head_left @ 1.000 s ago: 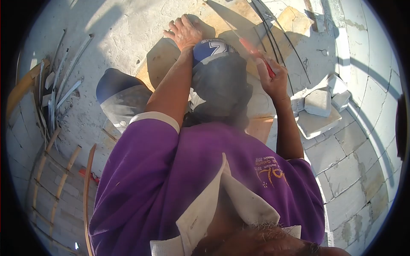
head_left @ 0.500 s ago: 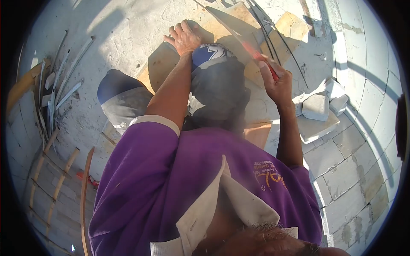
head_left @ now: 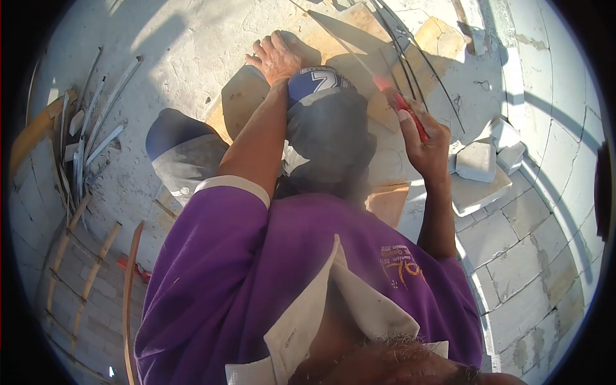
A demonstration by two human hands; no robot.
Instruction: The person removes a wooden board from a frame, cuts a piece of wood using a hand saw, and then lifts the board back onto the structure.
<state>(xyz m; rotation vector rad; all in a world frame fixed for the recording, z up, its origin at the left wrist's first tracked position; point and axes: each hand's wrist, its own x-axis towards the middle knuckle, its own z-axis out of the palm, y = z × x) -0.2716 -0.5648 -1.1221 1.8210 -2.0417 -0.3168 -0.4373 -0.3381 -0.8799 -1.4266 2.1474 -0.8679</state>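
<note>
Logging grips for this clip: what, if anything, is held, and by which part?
The right hand holds a long-bladed tool, apparently a saw, by its red handle. The left hand lies spread, no grip visible.

The floor is pale, rough concrete, patched with sunlight and broad shadows, with small crumbs scattered over it. A tan wooden board lies on it slantwise, partly in shade; to its right is a second tan board, also partly shaded. Thin black rods run lengthwise between and over the edges of these boards. Farther right, a pale slab carries a broken whitish block, with other chunks beside it. At the far left is a loose bunch of whitish strips; whether they lie flat or lean is unclear.
</note>
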